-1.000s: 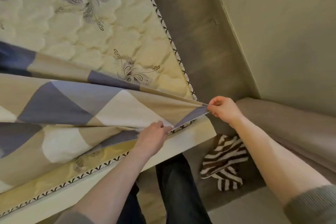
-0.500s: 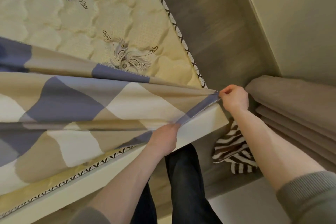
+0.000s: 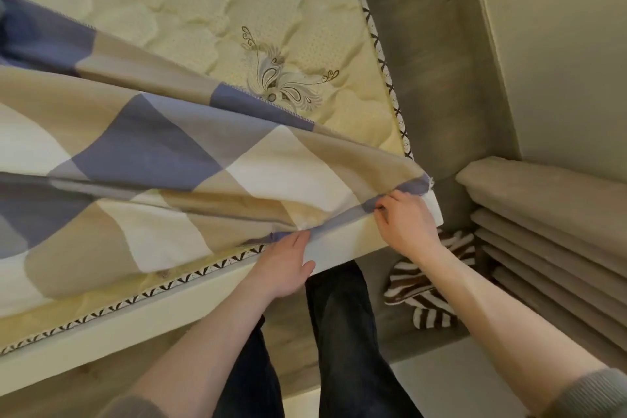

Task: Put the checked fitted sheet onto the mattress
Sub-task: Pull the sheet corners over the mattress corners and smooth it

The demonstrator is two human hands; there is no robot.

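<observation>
At the mattress (image 3: pixel 288 27) corner, the right hand (image 3: pixel 407 227) pinches the sheet (image 3: pixel 152 153) hem, while the left hand (image 3: pixel 288 268), fingers straight, touches the hem nearby; the sheet lies loosely bunched across the mattress top.

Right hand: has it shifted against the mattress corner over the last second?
Yes. The right hand was just beyond the mattress corner; now it is inboard of it, on the near side, pinching the checked fitted sheet.

checked fitted sheet (image 3: pixel 163 159) cut off at left edge | mattress (image 3: pixel 278 20) top corner buried under sheet | left hand (image 3: pixel 285 268) fingertips hidden beneath hem | striped cloth (image 3: pixel 424 282) partly behind forearm (image 3: pixel 502 312)
</observation>
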